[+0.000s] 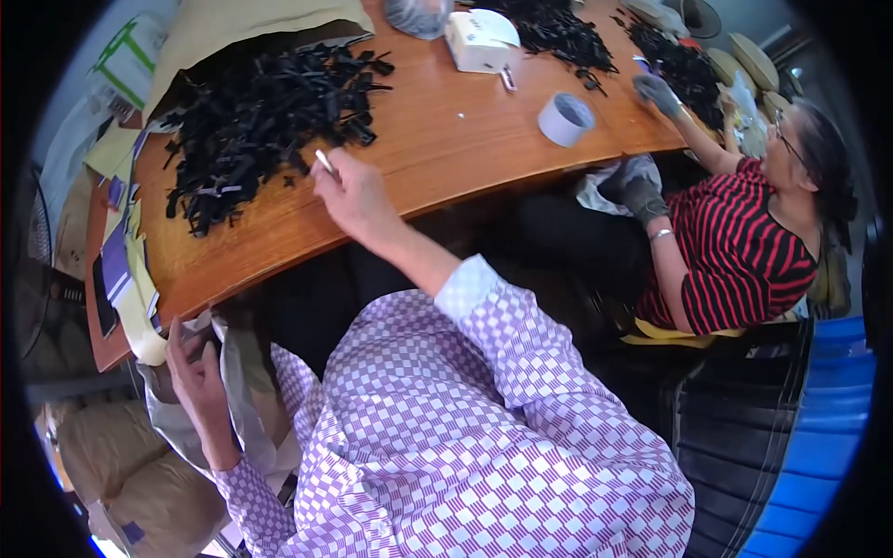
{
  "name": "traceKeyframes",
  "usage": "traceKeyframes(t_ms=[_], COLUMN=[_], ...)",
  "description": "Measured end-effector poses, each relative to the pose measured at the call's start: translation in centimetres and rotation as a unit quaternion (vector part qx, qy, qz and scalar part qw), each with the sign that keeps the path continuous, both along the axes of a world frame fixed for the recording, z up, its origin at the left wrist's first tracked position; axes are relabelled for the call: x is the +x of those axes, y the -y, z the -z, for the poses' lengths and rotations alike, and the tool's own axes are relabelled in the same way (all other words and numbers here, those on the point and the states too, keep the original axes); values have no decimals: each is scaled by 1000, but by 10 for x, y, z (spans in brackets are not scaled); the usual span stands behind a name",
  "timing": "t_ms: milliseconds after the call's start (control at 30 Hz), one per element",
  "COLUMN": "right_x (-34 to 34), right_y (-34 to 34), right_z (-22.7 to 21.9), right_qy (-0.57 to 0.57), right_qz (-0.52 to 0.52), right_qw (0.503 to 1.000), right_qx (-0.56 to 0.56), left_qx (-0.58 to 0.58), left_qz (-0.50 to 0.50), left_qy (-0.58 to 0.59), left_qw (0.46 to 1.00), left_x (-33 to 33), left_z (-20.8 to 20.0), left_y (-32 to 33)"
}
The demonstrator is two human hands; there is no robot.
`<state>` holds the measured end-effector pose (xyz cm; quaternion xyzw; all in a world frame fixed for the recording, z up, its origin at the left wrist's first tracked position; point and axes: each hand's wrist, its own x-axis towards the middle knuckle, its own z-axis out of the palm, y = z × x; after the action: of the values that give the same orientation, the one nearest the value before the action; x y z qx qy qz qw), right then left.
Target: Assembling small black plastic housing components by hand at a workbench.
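Note:
My right hand is over the table's near edge, its fingers pinched on a small white stick-like piece. Just beyond it spreads a heap of small black parts, which look like plastic pieces. Below the edge of the table, my left hand is at the mouth of a whitish bag. Its fingers are extended and apart, and I see nothing held in them.
A brown paper sack lies behind the heap. On the wooden table stand a tape roll and a white box. At right a seated person in a striped shirt works with gloved hands at another black heap.

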<state>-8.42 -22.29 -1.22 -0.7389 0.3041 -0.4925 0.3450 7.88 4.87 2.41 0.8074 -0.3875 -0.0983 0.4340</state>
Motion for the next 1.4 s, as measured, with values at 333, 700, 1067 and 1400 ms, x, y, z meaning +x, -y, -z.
traceKeyframes(t_ms=[333, 700, 1067, 1400], right_x=[-62, -85, -72, -65], right_y=[-101, -107, -115, -121], right_z=[-21, 0, 6, 0], right_qy=[95, 108, 206, -21], right_qz=[-229, -271, -223, -278], right_qw=[952, 927, 843, 913], right_qx=[182, 237, 444, 298], left_qx=[-65, 82, -8, -45], left_qz=[254, 313, 266, 234], left_qy=[-158, 70, -271, -341], left_qw=[952, 944, 925, 909], left_x=[-77, -110, -105, -90], left_z=[6, -17, 0, 24], left_y=[98, 94, 90, 69])
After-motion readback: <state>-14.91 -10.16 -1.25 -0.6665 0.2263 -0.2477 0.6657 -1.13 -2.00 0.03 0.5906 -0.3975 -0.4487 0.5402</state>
